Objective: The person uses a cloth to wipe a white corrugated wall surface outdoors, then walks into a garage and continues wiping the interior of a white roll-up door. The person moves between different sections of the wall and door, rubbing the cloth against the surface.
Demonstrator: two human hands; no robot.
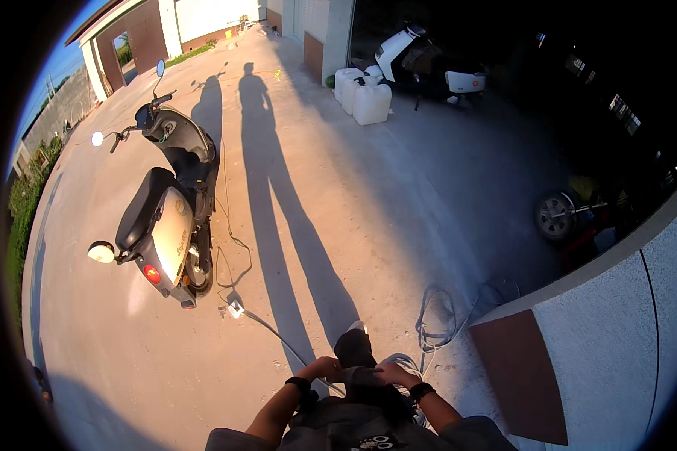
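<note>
My left hand [326, 368] and my right hand [396, 373] are close together in front of my body, at the bottom of the head view. Both have curled fingers on a dark cloth [363, 378] that spans the gap between them. Whether it is part of my clothing I cannot tell. Dark bands circle both wrists. Just beyond the hands is a dark shape like my leg [353, 349], with a pale shoe tip past it. A coil of pale cable [405, 362] lies on the ground by my right hand.
A cream and black scooter [174, 225] stands at left, with a cable running to a white power strip [235, 309]. More looped cable [436, 331] lies at right near a wall corner. White jugs [371, 103] and another scooter [429, 68] stand by a dark garage opening.
</note>
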